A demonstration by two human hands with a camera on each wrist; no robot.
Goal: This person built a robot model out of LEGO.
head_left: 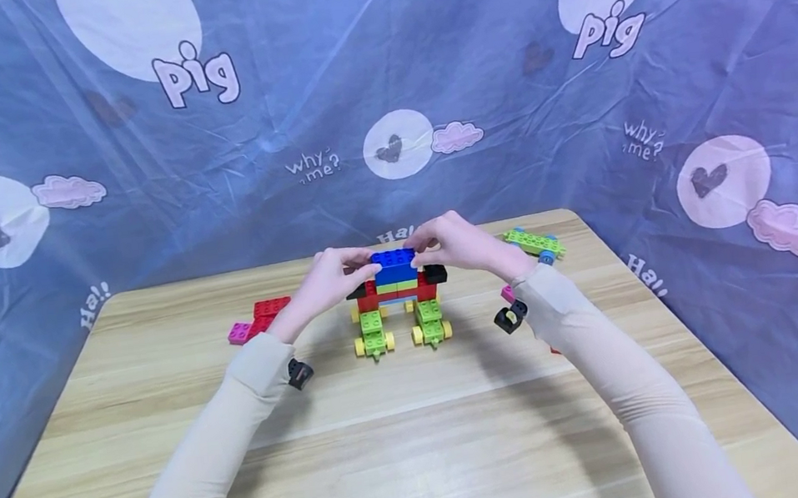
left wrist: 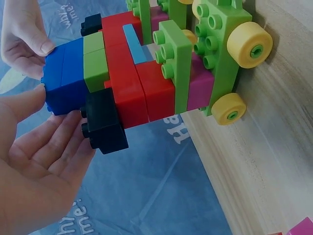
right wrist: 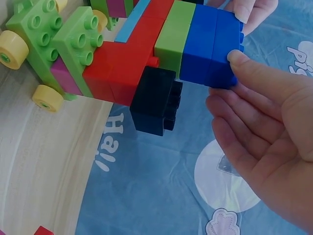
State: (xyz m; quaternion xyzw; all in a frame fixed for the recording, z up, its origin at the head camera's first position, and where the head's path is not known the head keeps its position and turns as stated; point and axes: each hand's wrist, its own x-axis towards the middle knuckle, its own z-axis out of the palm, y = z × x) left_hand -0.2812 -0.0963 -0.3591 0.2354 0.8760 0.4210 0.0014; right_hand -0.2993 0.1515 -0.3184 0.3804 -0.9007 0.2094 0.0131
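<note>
Two stacked blue bricks (head_left: 395,266) top a toy-brick figure at the far middle of the table. My left hand (head_left: 339,275) pinches their left end between thumb and fingers. At the other end, my right hand (head_left: 455,243) pinches them the same way. Directly beneath the blue are light-green bricks (left wrist: 95,61), then red bricks (right wrist: 110,73). A black brick (left wrist: 105,120) juts out on each side of the red layer. Lower down, the figure stands on green wheeled bases (head_left: 374,341) with yellow wheels (left wrist: 249,45).
Red bricks (head_left: 272,307) and a pink brick (head_left: 239,333) lie left of the figure. On the right is a green wheeled base (head_left: 534,243) with blue wheels, partly behind my right wrist. Patterned blue cloth (head_left: 317,83) hangs behind the wooden table (head_left: 398,468).
</note>
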